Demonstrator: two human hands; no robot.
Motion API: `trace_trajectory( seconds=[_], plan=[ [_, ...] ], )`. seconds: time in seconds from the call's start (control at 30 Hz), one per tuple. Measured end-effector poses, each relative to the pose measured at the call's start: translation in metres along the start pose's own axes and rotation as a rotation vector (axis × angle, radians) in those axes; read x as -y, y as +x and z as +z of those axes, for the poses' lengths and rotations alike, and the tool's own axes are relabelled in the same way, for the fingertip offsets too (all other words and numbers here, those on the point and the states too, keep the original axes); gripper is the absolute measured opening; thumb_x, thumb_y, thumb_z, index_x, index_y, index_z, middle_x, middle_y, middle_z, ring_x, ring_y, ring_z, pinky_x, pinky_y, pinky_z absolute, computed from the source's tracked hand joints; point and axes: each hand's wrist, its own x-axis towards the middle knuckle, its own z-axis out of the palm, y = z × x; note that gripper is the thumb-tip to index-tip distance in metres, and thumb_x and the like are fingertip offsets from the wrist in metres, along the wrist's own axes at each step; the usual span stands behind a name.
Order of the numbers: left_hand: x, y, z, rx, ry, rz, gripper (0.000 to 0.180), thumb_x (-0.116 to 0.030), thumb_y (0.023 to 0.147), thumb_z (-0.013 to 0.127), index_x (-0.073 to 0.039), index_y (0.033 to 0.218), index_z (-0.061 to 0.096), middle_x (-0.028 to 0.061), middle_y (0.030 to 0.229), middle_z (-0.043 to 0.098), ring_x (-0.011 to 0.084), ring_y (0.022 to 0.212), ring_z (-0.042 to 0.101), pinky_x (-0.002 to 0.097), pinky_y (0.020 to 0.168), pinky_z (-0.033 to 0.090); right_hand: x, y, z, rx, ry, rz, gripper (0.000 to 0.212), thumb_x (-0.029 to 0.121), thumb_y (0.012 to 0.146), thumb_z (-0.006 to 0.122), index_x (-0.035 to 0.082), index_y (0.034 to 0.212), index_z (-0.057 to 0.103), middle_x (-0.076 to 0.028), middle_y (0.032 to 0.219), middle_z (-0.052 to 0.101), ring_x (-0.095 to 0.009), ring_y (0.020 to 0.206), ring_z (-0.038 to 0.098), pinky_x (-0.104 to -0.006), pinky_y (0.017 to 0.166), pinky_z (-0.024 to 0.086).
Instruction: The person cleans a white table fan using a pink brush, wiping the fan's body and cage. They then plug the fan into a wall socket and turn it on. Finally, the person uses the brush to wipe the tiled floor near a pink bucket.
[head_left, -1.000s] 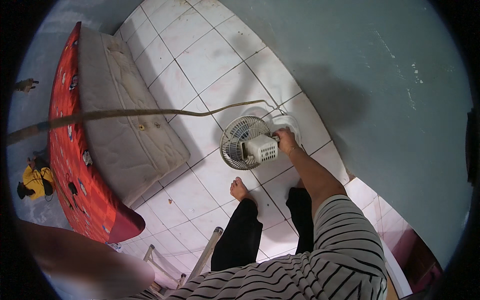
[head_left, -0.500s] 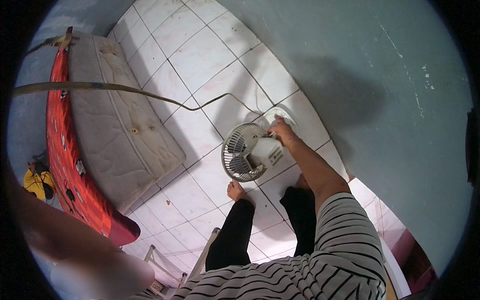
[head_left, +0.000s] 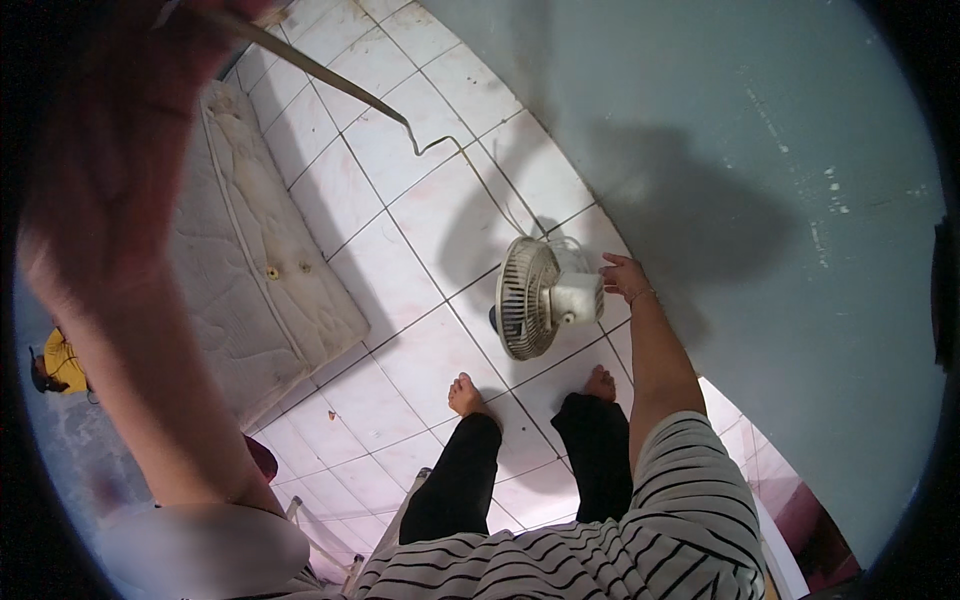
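A white table fan (head_left: 530,300) with a dusty round grille and a pale motor housing stands on the tiles in front of my feet. My right hand (head_left: 627,278) is beside the back of the housing, fingers spread; whether the fingertips touch it I cannot tell. Close to the camera at the upper left, my raised left hand (head_left: 110,210) is large and blurred. The fan's power cord (head_left: 345,88) runs up from the floor to its fingers, which seem closed on it near the top rim.
A bare, stained mattress (head_left: 265,280) lies on the left. A yellow item (head_left: 65,362) is beyond it at the left rim. The grey-green wall (head_left: 720,200) rises close on the right. White tiles (head_left: 400,265) cover the floor.
My left hand has come up into view and the cord has risen with it. My right hand has left the fan's base and moved right and down. The fan has turned and shifted right.
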Motion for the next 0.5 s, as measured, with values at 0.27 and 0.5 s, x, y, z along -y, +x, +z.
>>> trace_trajectory(
  seconds=[0.27,0.5],
  plan=[
    [-0.008,-0.027,0.051,0.079,0.063,-0.145,0.009,-0.002,0.073,0.064,-0.003,0.082,0.060,0.0092,0.092,0.058,0.0153,0.077,0.056,0.0330,0.069,0.047,0.170,-0.205,-0.004,-0.048,0.018,-0.367,0.046,0.042,0.090,0.048,-0.001,0.101,0.062,-0.010,0.091,0.065,-0.015,0.079,0.060,-0.0283,0.072,0.048],
    [-0.055,-0.065,0.093,0.299,0.259,0.065,0.023,-0.001,0.063,0.065,-0.001,0.086,0.061,0.0122,0.089,0.058,0.0269,0.083,0.058,0.0327,0.071,0.047,0.372,-0.397,0.015,0.864,0.740,-0.555,0.051,0.043,0.093,0.038,-0.001,0.116,0.053,-0.019,0.100,0.062,-0.024,0.090,0.060,-0.0387,0.081,0.049]
  ],
)
